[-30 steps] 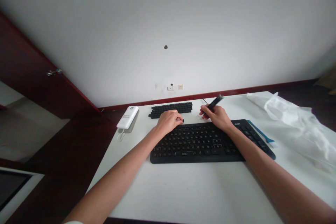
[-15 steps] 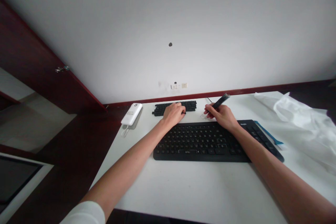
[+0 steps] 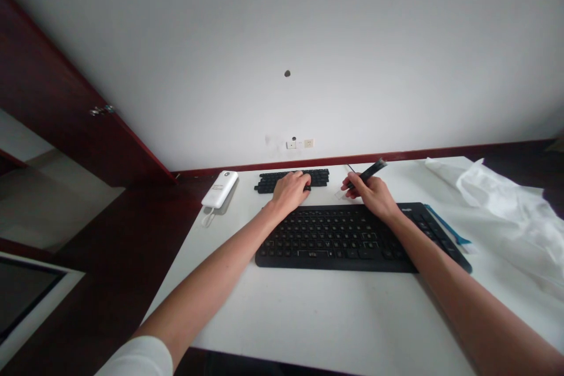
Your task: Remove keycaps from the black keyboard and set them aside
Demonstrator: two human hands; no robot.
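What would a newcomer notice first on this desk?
A large black computer keyboard lies mid-desk on the white tabletop, with the left hand on a black strip of keycaps beyond it and the right hand gripping a slim dark pen-shaped tool. Crumpled white plastic lies at right, a white rectangular power bank at left.

On the tabletop (image 3: 308,317) we had a keyboard (image 3: 335,241) toward the front, a strip of keys (image 3: 291,181) behind it, a power bank (image 3: 219,189) left of that strip, and a crumpled plastic sheet (image 3: 502,211) right of the keyboard, with a slim flat piece (image 3: 445,226) between them.
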